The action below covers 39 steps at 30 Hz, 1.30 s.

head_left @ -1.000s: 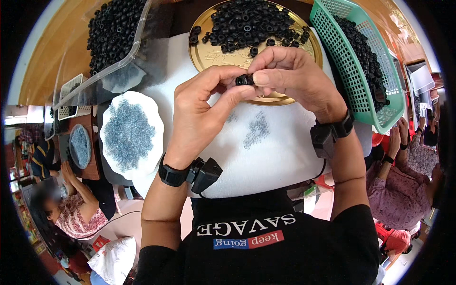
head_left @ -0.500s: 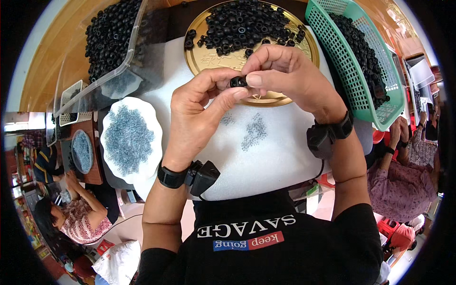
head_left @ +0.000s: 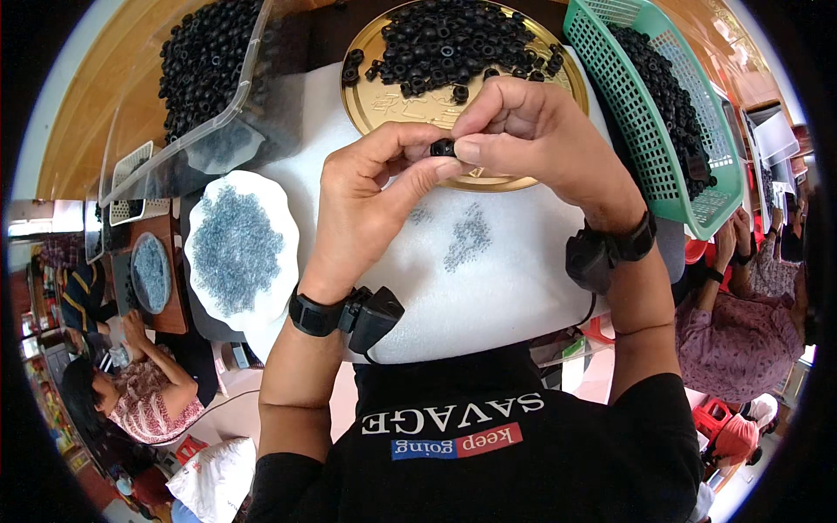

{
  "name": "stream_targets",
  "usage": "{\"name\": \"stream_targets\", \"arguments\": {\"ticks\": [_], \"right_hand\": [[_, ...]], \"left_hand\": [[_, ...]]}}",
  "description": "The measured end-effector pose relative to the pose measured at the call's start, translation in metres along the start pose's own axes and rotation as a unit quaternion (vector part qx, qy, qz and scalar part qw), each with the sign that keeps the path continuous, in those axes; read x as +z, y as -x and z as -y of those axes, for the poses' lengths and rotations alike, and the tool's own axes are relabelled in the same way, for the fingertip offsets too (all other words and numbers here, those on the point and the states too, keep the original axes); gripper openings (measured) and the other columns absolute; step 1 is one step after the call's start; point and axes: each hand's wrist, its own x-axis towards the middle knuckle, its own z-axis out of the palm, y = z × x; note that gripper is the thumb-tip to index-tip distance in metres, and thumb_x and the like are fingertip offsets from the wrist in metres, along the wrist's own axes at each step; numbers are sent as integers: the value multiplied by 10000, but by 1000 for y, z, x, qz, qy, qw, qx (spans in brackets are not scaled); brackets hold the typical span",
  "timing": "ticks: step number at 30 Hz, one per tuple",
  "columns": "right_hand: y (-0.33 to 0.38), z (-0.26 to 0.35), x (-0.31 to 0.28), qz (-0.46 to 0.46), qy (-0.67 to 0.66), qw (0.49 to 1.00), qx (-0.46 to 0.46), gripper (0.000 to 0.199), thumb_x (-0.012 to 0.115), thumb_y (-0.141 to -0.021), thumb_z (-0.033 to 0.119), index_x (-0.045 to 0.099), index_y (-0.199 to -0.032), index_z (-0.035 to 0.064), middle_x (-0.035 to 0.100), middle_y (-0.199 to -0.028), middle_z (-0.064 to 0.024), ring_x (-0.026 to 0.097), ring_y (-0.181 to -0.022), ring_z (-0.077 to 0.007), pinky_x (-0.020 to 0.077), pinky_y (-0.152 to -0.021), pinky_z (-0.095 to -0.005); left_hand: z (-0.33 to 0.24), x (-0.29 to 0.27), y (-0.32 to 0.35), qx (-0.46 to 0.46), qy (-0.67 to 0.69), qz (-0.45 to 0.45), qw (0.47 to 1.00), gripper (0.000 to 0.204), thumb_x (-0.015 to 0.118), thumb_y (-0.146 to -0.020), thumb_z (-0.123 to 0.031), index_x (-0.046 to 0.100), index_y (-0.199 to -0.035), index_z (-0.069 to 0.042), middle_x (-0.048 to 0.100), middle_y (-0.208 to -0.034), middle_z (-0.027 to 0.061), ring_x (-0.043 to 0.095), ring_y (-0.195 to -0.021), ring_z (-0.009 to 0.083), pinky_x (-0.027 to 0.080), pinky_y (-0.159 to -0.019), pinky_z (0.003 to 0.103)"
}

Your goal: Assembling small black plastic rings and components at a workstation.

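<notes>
A small black round part with a hole (head_left: 443, 149) is pinched between the thumb and fingers of my left hand (head_left: 370, 187). My right hand (head_left: 536, 131) meets it from the other side, thumb and forefinger closed at its right end. Whether those fingertips also hold a tiny piece is hidden. Just beyond, a round gold tray (head_left: 381, 106) carries a pile of similar black parts (head_left: 453, 44). Tiny clear bluish pieces (head_left: 469, 237) lie scattered on the white foam sheet (head_left: 523, 270) below my hands. More of them fill a white scalloped plate (head_left: 290, 228) on the left.
A clear plastic bin (head_left: 248, 91) of black parts stands far left, and a green mesh basket (head_left: 667, 166) of them stands at the right. Co-workers sit on both sides, one person in a patterned top (head_left: 157, 405) at left and one in purple (head_left: 737, 344) at right.
Both hands have shifted slightly to the right with the black part, which has turned a little between the fingers. The grip stays closed.
</notes>
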Motion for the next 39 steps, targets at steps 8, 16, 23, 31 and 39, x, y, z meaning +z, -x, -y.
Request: {"name": "stream_targets", "arguments": {"ticks": [8, 16, 23, 31, 39], "right_hand": [[-1, -2, 2, 0, -103, 995, 7, 127, 698, -814, 96, 640, -911, 38, 636, -826, -6, 613, -738, -71, 483, -676, -198], [0, -3, 2, -8, -109, 994, 30, 155, 693, -816, 108, 647, -948, 39, 630, -894, -22, 573, -739, -70, 466, -663, -214], [1, -3, 1, -14, -44, 999, 8, 146, 688, -831, 97, 644, -948, 22, 662, -883, -31, 620, -800, -70, 507, -711, -203], [4, -2, 6, -25, 34, 999, -24, 109, 667, -839, 66, 620, -922, 13, 631, -834, -7, 597, -777, -50, 491, -679, -186], [2, -6, 4, -21, 31, 998, -53, 110, 666, -840, 64, 617, -926, 16, 625, -839, -4, 588, -766, -44, 485, -672, -187]], "left_hand": [[3, -8, -3, -23, 122, 24, 992, 233, 681, -854, -59, 632, -1072, 10, 686, -865, 68, 621, -716, 79, 508, -632, 199], [2, -9, -2, -34, 127, 14, 991, 250, 691, -841, -44, 632, -1078, 8, 675, -836, 51, 598, -688, 67, 494, -621, 188], [2, -7, -2, -23, 56, 14, 998, 228, 699, -833, -43, 650, -1052, -7, 652, -798, 10, 573, -687, 42, 464, -608, 174], [4, -2, 0, 9, 28, 4, 1000, 211, 711, -830, -66, 662, -1031, -22, 646, -786, -7, 558, -698, 27, 448, -600, 169], [4, -2, -1, -16, 52, 4, 999, 214, 712, -832, -84, 664, -1033, -28, 640, -762, -5, 549, -663, 25, 450, -576, 165]]}}
